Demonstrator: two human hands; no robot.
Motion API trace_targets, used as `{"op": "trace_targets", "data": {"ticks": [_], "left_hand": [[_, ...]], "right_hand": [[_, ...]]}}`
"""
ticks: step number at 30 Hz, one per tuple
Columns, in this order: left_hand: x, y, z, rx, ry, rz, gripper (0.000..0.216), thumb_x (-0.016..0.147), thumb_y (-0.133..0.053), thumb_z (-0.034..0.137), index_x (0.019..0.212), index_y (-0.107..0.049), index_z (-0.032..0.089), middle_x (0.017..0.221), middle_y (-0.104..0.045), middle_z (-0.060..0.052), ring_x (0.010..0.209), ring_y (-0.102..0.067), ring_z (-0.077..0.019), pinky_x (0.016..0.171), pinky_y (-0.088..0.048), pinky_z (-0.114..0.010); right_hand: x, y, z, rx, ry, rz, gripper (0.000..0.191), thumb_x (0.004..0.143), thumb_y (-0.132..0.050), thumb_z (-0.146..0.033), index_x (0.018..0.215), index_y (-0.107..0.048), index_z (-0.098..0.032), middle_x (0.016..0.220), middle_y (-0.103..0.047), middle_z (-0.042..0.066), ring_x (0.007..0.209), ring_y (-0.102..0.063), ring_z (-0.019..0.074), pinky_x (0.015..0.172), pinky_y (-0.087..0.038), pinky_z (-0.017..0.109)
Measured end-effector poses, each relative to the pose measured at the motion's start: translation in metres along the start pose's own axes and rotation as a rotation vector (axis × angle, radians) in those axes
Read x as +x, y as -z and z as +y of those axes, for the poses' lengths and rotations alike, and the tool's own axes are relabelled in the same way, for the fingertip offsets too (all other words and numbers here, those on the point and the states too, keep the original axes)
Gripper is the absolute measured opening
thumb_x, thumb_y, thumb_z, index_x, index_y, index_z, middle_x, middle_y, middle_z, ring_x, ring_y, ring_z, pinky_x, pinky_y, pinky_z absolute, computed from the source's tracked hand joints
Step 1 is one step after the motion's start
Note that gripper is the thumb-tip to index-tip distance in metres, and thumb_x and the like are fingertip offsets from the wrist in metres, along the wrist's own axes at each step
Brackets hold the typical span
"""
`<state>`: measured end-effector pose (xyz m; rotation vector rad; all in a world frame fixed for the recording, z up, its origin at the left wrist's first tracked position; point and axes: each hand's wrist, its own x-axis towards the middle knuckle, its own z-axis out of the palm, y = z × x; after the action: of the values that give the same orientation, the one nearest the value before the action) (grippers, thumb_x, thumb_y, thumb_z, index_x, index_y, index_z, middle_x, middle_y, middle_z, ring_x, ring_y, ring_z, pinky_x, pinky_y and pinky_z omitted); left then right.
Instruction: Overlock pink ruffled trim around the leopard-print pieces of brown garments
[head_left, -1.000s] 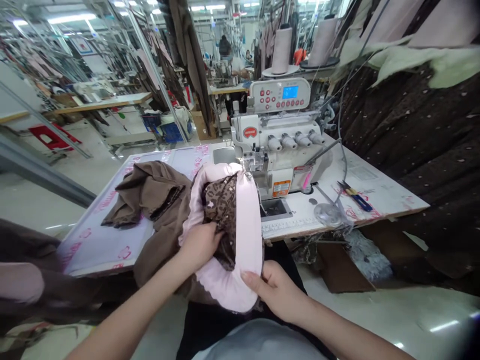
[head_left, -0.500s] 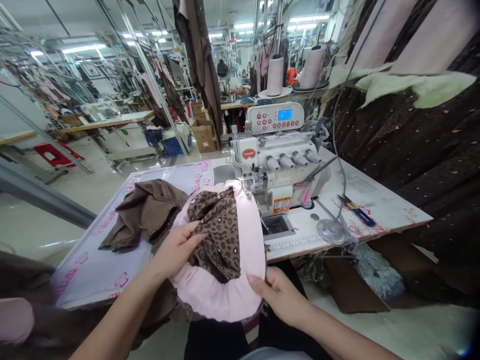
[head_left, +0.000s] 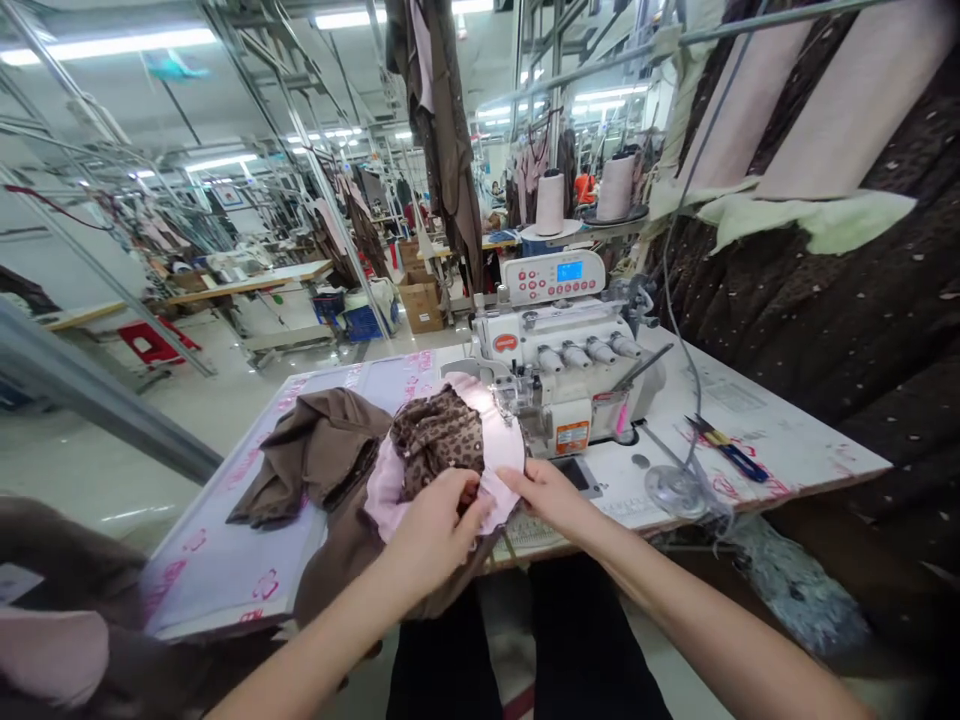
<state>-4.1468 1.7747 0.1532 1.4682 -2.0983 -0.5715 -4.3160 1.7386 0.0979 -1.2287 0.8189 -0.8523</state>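
A: ok so where's the pink band (head_left: 501, 440) at now?
B: Far end's right up at the sewing machine (head_left: 562, 335), the rest curves round the leopard-print fabric (head_left: 435, 430). The loop looks way smaller and more bunched than half a second ago.
A: And the hands?
B: Left hand (head_left: 435, 525) was off on the leopard print; now it's come across and is pinching the band's near edge. Right hand (head_left: 555, 495) has slid up closer to the machine, thumb on top of the band (fingers underneath, mostly hidden). They're near each other now.
A: Anything else shift?
B: Nah, the brown garment (head_left: 319, 440) is still heaped on the table (head_left: 810, 425) to the left, and the snips (head_left: 727, 450) haven't budged on the right.
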Motion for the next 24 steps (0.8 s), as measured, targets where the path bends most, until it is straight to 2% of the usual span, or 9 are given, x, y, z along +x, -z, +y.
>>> {"op": "trace_targets", "data": {"ticks": [3,5,7,9,12,15,17,21,24], "left_hand": [[-0.007,-0.012,0.002,-0.375,0.091,-0.251,0.029,0.082,-0.043,0.042,0.080,-0.051,0.014,0.069,-0.050,0.000,0.059,-0.046,-0.0110,0.055,-0.037,-0.022],[-0.019,-0.012,0.008,-0.491,0.109,-0.418,0.034,0.082,-0.041,0.045,0.071,-0.048,0.014,0.060,-0.046,0.001,0.051,-0.041,-0.0087,0.047,-0.033,-0.019],[-0.042,-0.012,0.022,-0.445,0.067,-0.641,0.036,0.084,-0.039,0.044,0.063,-0.045,0.015,0.053,-0.041,0.003,0.046,-0.036,-0.0074,0.043,-0.029,-0.018],[-0.072,-0.014,0.040,-0.317,-0.038,-0.820,0.033,0.084,-0.040,0.038,0.060,-0.044,0.015,0.053,-0.041,0.003,0.047,-0.036,-0.0073,0.043,-0.029,-0.018],[-0.107,-0.020,0.060,-0.221,-0.204,-0.864,0.016,0.081,-0.045,0.028,0.072,-0.051,0.016,0.068,-0.052,0.001,0.059,-0.044,-0.0099,0.054,-0.038,-0.018],[-0.108,-0.008,0.057,-0.257,-0.275,-0.928,0.017,0.082,-0.043,0.027,0.082,-0.057,0.018,0.078,-0.059,-0.002,0.069,-0.052,-0.0129,0.065,-0.044,-0.020],[-0.088,0.014,0.040,-0.258,-0.250,-0.854,0.022,0.083,-0.042,0.031,0.086,-0.061,0.020,0.082,-0.062,-0.004,0.074,-0.056,-0.0152,0.070,-0.045,-0.023],[-0.033,0.051,-0.018,-0.072,-0.020,-0.296,0.030,0.077,-0.046,0.039,0.095,-0.061,0.020,0.093,-0.063,-0.007,0.094,-0.055,-0.0203,0.083,-0.043,-0.030],[-0.014,0.048,-0.051,0.052,0.016,-0.236,0.037,0.063,-0.058,0.034,0.095,-0.060,0.016,0.095,-0.063,-0.009,0.097,-0.053,-0.0236,0.087,-0.041,-0.034]], "right_hand": [[0.003,0.002,-0.006,0.020,-0.021,0.001,0.044,0.064,-0.061,-0.056,0.060,-0.042,-0.016,0.040,-0.032,-0.009,0.035,-0.024,0.0037,0.036,-0.014,0.019],[-0.004,0.001,-0.008,0.039,-0.043,0.014,0.045,0.063,-0.062,-0.056,0.060,-0.042,-0.016,0.041,-0.035,-0.008,0.035,-0.026,0.0035,0.035,-0.015,0.018],[-0.023,-0.005,-0.005,0.054,-0.081,0.023,0.047,0.063,-0.062,-0.058,0.061,-0.044,-0.015,0.043,-0.039,-0.007,0.035,-0.028,0.0034,0.035,-0.016,0.018],[-0.055,-0.015,0.005,0.077,-0.156,-0.065,0.049,0.063,-0.061,-0.060,0.060,-0.046,-0.013,0.044,-0.041,-0.005,0.035,-0.030,0.0030,0.034,-0.017,0.017],[-0.108,-0.033,0.027,0.139,-0.237,-0.357,0.052,0.067,-0.057,-0.062,0.058,-0.049,-0.011,0.043,-0.043,-0.003,0.033,-0.030,0.0026,0.033,-0.018,0.017],[-0.138,-0.041,0.042,0.161,-0.144,-0.366,0.053,0.071,-0.054,-0.061,0.054,-0.048,-0.011,0.041,-0.040,-0.004,0.034,-0.030,0.0024,0.033,-0.019,0.016],[-0.142,-0.040,0.045,0.136,-0.065,-0.275,0.051,0.075,-0.052,-0.058,0.053,-0.047,-0.011,0.042,-0.038,-0.005,0.035,-0.030,0.0026,0.034,-0.019,0.016],[-0.137,-0.035,0.036,0.097,-0.009,-0.257,0.050,0.077,-0.050,-0.056,0.055,-0.050,-0.011,0.043,-0.039,-0.004,0.037,-0.031,0.0032,0.035,-0.019,0.017],[-0.138,-0.035,0.029,0.172,-0.026,-0.264,0.049,0.075,-0.053,-0.057,0.057,-0.051,-0.011,0.044,-0.039,-0.004,0.037,-0.029,0.0029,0.035,-0.019,0.017]]}}
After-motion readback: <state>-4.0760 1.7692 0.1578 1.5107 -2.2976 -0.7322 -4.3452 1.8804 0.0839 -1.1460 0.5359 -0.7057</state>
